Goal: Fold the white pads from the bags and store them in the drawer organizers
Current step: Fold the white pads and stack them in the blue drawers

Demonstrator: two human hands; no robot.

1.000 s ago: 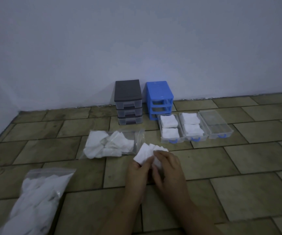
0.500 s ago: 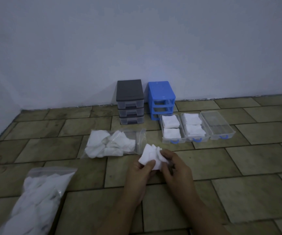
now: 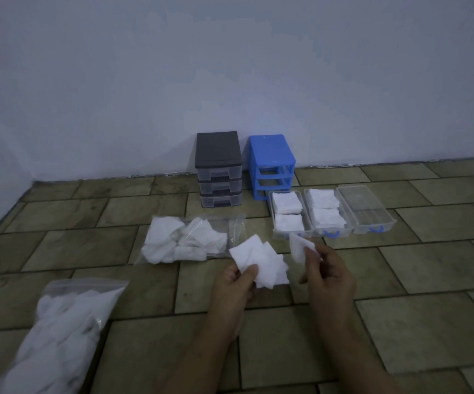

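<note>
**newbie_42:** anyone able to make out any text in this shot? labels, brand names, numbers, anything?

**padfolder:** nope, nothing readable. The dark grey drawer organizer [image 3: 218, 169] and the blue drawer organizer [image 3: 271, 165], both at centre frame by the wall, have plain tops and fronts. The clear drawers [image 3: 331, 213] right of centre carry no stickers I can see. The plastic bags, one mid-frame [image 3: 191, 240] and one at lower left [image 3: 68, 331], look unprinted too. It's dim and a bit soft though, so tiny embossed marks wouldn't show.
</note>
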